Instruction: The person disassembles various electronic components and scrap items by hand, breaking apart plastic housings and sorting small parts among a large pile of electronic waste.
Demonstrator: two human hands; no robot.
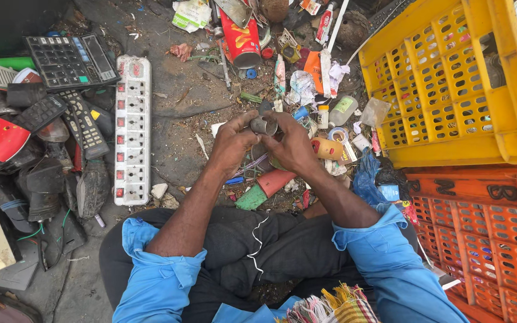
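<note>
- Both hands, left hand [231,146] and right hand [294,146], fingers closed around small grey metal cylinder [264,125], above littered ground.
- Probably light, stiff, slick; best gripped round sides.
- Beyond: white switch-lined power strip [133,128], yellow perforated plastic crate [450,84].

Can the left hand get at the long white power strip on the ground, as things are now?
Probably not at once. The left hand and right hand are both closed on a small metal cup. The white power strip lies uncovered to its left, so the path looks free once that hand lets go.
</note>
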